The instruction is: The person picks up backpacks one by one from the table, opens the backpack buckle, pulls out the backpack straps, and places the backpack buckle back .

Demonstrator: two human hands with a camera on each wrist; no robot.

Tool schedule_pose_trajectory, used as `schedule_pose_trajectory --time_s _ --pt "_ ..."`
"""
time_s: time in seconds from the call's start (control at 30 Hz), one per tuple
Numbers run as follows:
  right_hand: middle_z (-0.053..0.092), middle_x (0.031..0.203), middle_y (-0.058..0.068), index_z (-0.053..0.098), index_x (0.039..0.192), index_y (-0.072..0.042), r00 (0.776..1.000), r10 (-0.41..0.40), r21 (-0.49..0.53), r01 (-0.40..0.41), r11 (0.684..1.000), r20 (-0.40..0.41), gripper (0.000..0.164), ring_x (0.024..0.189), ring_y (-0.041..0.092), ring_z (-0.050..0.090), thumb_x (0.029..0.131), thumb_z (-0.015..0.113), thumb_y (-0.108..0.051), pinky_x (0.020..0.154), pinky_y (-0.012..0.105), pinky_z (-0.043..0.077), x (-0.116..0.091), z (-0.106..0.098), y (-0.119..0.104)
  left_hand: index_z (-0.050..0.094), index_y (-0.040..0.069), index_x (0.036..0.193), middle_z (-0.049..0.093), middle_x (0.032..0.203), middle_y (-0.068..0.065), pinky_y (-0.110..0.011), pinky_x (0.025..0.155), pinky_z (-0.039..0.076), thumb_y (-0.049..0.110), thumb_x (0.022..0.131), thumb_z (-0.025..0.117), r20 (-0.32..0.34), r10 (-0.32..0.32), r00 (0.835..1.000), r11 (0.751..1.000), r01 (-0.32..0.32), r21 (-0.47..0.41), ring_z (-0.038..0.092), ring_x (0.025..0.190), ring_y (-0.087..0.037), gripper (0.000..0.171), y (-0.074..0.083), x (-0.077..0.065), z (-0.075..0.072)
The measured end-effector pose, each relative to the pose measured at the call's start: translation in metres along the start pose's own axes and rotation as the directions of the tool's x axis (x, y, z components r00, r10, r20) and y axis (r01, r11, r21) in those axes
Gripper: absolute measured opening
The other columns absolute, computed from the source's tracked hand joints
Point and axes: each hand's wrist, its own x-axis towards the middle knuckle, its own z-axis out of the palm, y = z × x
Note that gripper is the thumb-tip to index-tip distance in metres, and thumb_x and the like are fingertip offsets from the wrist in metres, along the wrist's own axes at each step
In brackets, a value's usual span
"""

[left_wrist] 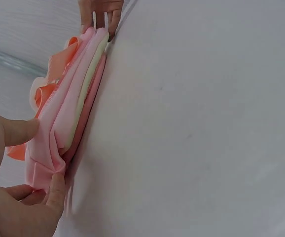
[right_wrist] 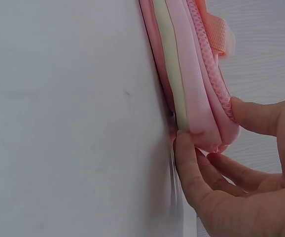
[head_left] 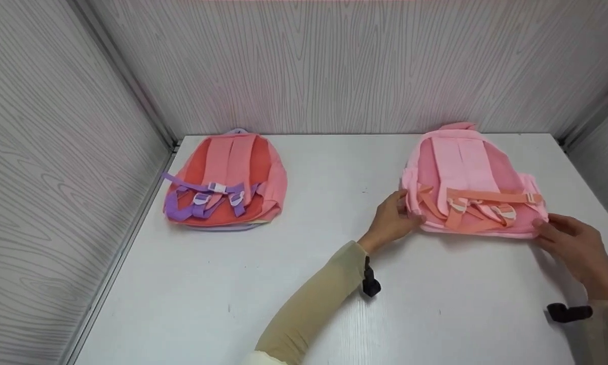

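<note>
A pink backpack [head_left: 466, 172] with orange straps lies at the right of the table, its strap side facing up. My left hand [head_left: 392, 220] grips its lower left corner, thumb on top and fingers at the side, as the left wrist view also shows. At the lower right corner, my right hand [head_left: 570, 243] pinches the edge between thumb and fingers. In the right wrist view the bag's pale green and pink side [right_wrist: 174, 64] is seen close over the table. The bag's front face is hidden underneath.
A second backpack [head_left: 227, 177], coral and orange with purple straps, lies strap side up at the left of the white table [head_left: 314, 284]. Grey wood-grain panels [head_left: 304, 66] stand along the back and both sides. Small black devices [head_left: 370, 284] are worn at the wrists.
</note>
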Motion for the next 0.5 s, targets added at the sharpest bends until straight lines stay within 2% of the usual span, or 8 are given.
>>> schedule_pose_trajectory --time_s 0.17,0.33,0.5 --pt "0.035 0.159 0.033 0.019 0.167 0.003 0.999 0.04 0.0 -0.04 0.999 -0.019 0.097 0.089 -0.008 0.056 0.104 0.059 -0.057 0.072 0.012 0.057 0.006 -0.004 -0.001 0.051 0.011 0.155 0.066 0.145 -0.006 -0.019 0.095 0.054 0.023 0.094 0.083 -0.027 -0.004 1.0 1.0 0.003 -0.004 0.064 0.112 -0.006 0.069 0.002 0.004 0.01" --pt "0.041 0.151 0.025 0.02 0.169 -0.001 0.997 0.052 0.006 -0.052 0.999 -0.05 0.097 0.094 -0.001 0.058 0.102 0.06 -0.059 0.074 0.009 0.055 0.01 -0.014 0.005 0.054 0.01 0.151 0.068 0.134 -0.004 -0.017 0.093 0.053 0.019 0.095 0.081 -0.029 0.056 0.998 0.998 -0.056 -0.005 0.062 0.106 -0.005 0.062 0.007 0.01 0.024" --pt "0.043 0.151 0.018 0.02 0.171 -0.009 0.986 0.152 0.061 -0.148 0.987 -0.065 0.102 0.098 0.002 0.059 0.096 0.063 -0.064 0.074 0.011 0.056 0.017 -0.023 0.007 0.06 0.01 0.145 0.069 0.125 0.0 -0.017 0.094 0.051 0.018 0.095 0.079 -0.049 0.082 0.995 0.996 -0.081 0.021 0.06 0.106 -0.004 0.054 0.012 0.013 0.04"
